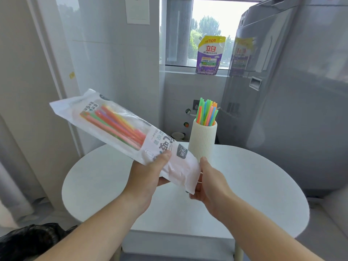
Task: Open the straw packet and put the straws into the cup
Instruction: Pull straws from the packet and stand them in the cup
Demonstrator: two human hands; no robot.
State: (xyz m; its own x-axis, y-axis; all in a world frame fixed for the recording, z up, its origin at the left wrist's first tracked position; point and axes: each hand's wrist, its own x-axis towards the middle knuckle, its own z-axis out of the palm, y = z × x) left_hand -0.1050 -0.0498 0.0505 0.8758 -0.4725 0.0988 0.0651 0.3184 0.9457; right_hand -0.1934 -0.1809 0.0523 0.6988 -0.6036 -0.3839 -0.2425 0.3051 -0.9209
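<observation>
A long white straw packet (120, 127) with a clear window showing several coloured straws slants from upper left down to the right, held in the air above the table. My left hand (146, 174) grips it from below near its lower third, thumb on top. My right hand (209, 183) holds the packet's crumpled lower end. Behind that hand a ribbed cream cup (203, 140) stands upright on the round white table (254, 185), with several coloured straws (207, 113) sticking out of its top.
A grey washing machine (291, 91) rises close behind the table on the right. A purple and yellow detergent pouch (210, 55) leans on the window sill. A black bag (32, 240) lies on the floor at lower left. A white wall stands to the left.
</observation>
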